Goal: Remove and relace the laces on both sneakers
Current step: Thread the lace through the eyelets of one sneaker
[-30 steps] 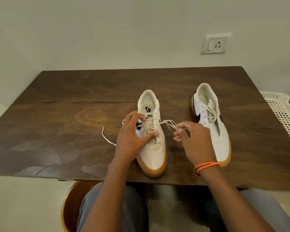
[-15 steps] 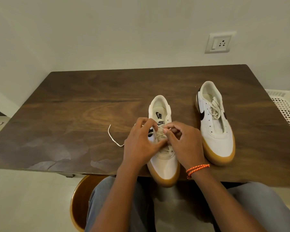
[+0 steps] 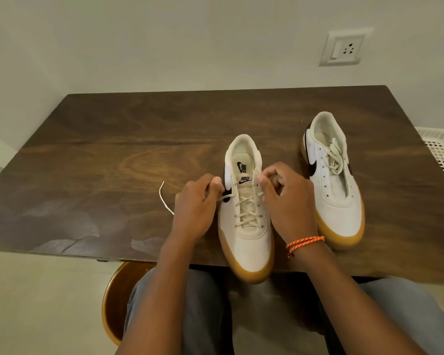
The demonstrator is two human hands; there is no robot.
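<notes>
A white sneaker (image 3: 249,242) with a gum sole stands toe toward me at the table's near edge, its cream lace (image 3: 246,213) crossed through several eyelets. My left hand (image 3: 195,208) pinches the lace's left end at the sneaker's left side; the loose tail (image 3: 164,201) trails onto the table. My right hand (image 3: 285,198) pinches the other lace end at the upper right eyelets. A second white sneaker (image 3: 336,185) with a black swoosh stands to the right, its lace bunched loosely over the tongue.
The dark wooden table (image 3: 113,162) stands against a wall with a socket (image 3: 342,48). A white perforated basket (image 3: 443,155) sits off the table's right edge. A round wooden stool (image 3: 113,303) shows under my legs.
My hands have parted from the middle of the sneaker to its two sides, each drawing a lace end outward. The camera view has shifted slightly.
</notes>
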